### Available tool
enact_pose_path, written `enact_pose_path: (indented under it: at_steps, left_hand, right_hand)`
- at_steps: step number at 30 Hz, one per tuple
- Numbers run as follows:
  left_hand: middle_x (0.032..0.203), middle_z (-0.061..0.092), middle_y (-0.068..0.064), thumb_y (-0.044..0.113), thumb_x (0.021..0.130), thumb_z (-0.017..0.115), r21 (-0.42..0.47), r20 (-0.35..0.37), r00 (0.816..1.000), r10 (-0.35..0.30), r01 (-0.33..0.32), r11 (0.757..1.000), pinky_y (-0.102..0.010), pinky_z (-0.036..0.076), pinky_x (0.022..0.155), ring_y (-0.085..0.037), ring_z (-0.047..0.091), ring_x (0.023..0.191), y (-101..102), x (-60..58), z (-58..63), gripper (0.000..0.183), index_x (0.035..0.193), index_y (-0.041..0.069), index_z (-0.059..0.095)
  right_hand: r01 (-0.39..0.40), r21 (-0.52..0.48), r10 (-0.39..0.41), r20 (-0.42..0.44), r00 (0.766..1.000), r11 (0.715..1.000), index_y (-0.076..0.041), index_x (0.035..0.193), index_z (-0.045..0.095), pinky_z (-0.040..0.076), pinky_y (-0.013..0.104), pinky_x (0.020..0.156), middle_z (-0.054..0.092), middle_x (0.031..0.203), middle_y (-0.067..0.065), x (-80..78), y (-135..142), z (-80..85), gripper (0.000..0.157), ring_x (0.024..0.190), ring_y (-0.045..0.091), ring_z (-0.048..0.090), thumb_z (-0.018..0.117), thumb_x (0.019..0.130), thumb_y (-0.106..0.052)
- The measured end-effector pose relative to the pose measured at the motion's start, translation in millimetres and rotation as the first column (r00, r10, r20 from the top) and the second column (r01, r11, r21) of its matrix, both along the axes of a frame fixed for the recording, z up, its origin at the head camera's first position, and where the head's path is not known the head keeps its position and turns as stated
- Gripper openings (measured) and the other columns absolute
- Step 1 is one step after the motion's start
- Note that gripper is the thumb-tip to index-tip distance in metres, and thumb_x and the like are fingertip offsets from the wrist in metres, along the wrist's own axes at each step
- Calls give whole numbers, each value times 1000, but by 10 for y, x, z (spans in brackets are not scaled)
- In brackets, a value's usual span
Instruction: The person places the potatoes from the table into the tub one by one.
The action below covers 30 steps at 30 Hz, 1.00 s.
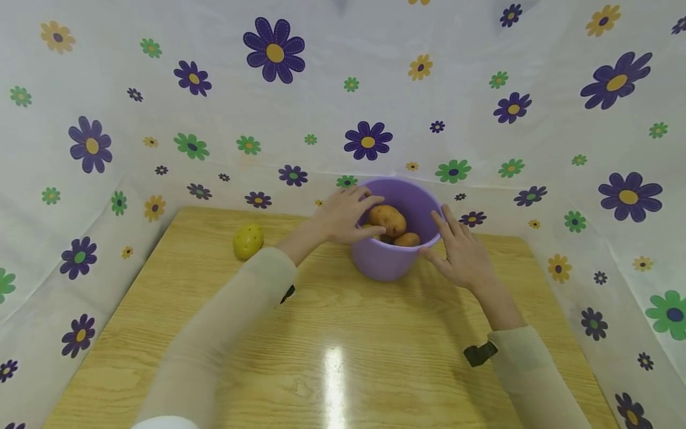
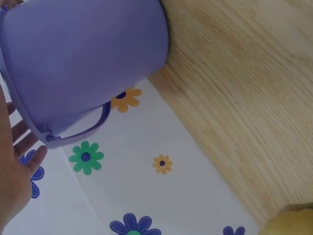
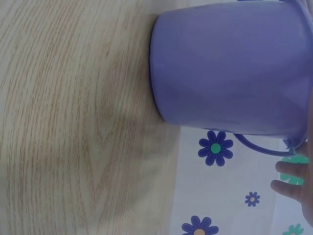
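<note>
A purple bucket [image 1: 383, 262] stands upright at the back of the wooden table, its curved purple handle [image 2: 93, 129] hanging down on the side away from me. Brown potatoes [image 1: 388, 219] lie inside it, partly hidden by the front rim and my left hand. My left hand [image 1: 345, 214] is at the rim's left side, fingers extended across the edge and thumb over the front. On the opposite side, my right hand [image 1: 465, 256] has its fingers spread along the rim. Both hands' fingers look mostly straight. Left of the bucket lies a yellow, dark-spotted, rounded thing [image 1: 248, 241].
The wooden table [image 1: 278, 357] reaches back to a white flower-patterned cloth [image 1: 214, 113], which hangs behind and on both sides. The bucket stands close to the back cloth. A dark strap piece [image 1: 480, 353] sits at my right wrist.
</note>
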<state>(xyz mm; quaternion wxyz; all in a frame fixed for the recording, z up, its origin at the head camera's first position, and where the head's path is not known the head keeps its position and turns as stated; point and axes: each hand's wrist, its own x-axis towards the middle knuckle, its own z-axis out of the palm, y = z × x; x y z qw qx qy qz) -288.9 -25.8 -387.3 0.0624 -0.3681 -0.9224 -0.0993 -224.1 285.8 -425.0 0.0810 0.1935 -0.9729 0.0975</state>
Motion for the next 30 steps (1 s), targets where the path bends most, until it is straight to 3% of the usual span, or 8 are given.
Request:
enact_pose_path:
  at_steps: [7,15,20,30]
  left_hand:
    - [162,48,-12,70,100,52,-22,0,1000,3,-3,1000,-56,36,128,-36,45,151,-156,1,-44,81,162,19,43]
    - [168,40,-17,70,99,53,-37,-43,999,-15,14,999,-59,41,125,-41,43,153,-303,74,-83,85,164,17,38]
    - [172,32,-18,69,99,55,-18,-20,1000,-11,10,1000,-60,40,125,-40,37,157,-394,128,-137,88,165,15,35]
    - [171,36,-15,68,99,57,40,8,999,32,-32,999,-63,35,127,-37,37,157,-682,221,-275,87,166,18,33]
  right_hand:
    - [-1,4,1,1,1000,1000,-11,170,18,39,75,117,9,179,19,-2,3,4,90,147,61,39,44,105,-67]
    - [1,9,-1,-1,1000,1000,-12,170,17,40,76,115,10,179,19,-12,12,-7,90,148,61,39,43,105,-68]
    - [6,13,-6,7,1000,1000,-13,170,16,40,77,115,8,179,19,-2,9,-4,90,148,61,38,43,105,-68]
    - [9,19,-9,1,1000,1000,-11,170,18,43,75,114,9,179,19,5,-4,11,91,147,60,41,43,104,-69]
